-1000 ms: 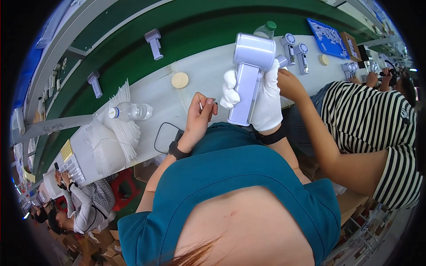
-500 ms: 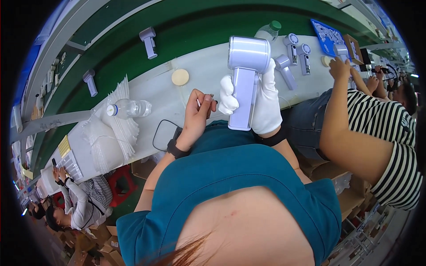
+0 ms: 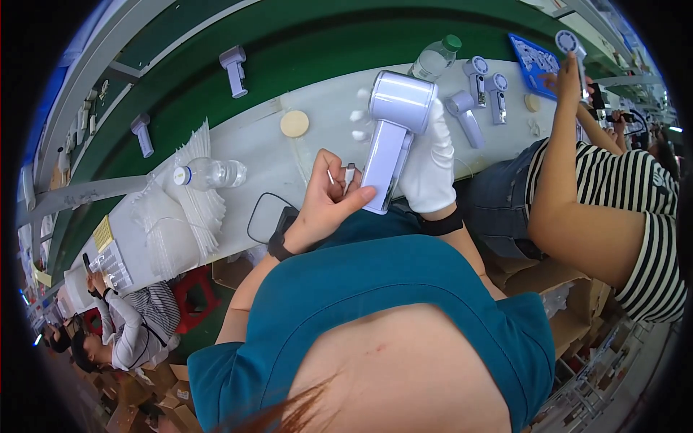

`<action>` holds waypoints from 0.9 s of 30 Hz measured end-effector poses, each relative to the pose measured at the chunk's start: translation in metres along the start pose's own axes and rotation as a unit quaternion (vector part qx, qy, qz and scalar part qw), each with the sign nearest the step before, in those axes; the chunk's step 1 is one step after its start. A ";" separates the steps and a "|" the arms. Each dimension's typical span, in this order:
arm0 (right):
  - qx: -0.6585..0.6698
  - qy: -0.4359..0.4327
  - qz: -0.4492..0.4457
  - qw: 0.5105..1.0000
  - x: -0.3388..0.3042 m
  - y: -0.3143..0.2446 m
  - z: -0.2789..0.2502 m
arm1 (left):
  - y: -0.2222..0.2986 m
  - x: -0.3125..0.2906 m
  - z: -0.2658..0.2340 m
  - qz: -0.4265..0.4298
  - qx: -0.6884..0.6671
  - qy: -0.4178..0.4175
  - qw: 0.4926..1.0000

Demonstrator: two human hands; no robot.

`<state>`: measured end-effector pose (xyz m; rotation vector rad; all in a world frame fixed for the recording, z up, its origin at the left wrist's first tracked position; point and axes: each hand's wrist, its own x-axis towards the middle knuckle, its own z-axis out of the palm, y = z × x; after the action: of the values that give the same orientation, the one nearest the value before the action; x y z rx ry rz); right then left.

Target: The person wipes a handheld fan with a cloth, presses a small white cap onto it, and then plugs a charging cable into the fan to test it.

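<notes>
A lavender handheld fan [image 3: 393,141] is tilted in front of my chest, its drum-shaped head up and its handle down. My right hand [image 3: 431,169], in a white glove, holds it from behind and the right; the fingertips show past the fan's left side, slightly apart. My left hand [image 3: 330,198] is bare and curled around a white cable, with its plug [image 3: 350,173] sticking up from the fingers. The left thumb touches the lower end of the fan's handle. The rest of the cable is mostly hidden by the hand.
Several more fans, one of them [image 3: 471,119] at right, lie or stand about the white table [image 3: 271,155] and green belt [image 3: 310,54]. A round cream disc [image 3: 294,123], two bottles and stacked clear sleeves [image 3: 170,224] are nearby. A co-worker in stripes [image 3: 613,187] lifts a fan at right.
My left hand has moved right to the handle's base, and the plug now shows. The fan has tilted, and my right fingers have spread from its side. The co-worker has raised a fan.
</notes>
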<state>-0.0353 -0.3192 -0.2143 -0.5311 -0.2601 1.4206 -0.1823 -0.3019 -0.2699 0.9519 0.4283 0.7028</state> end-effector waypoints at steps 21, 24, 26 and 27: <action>-0.077 0.060 0.011 0.995 -0.006 0.001 -0.005 | 0.005 -0.002 0.010 -0.001 -0.003 -0.020 1.000; -0.064 -0.003 0.037 0.997 -0.011 0.013 -0.009 | 0.012 0.003 0.015 0.015 -0.042 -0.027 0.999; -0.019 0.023 0.008 1.000 -0.009 0.014 -0.010 | 0.017 0.001 0.013 -0.043 -0.040 -0.018 0.998; 0.004 0.041 -0.017 0.999 -0.007 0.012 -0.012 | 0.018 0.005 0.012 -0.078 -0.040 -0.024 0.996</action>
<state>-0.0409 -0.3279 -0.2294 -0.5752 -0.1965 1.3630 -0.1780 -0.2986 -0.2485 0.8487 0.4246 0.5505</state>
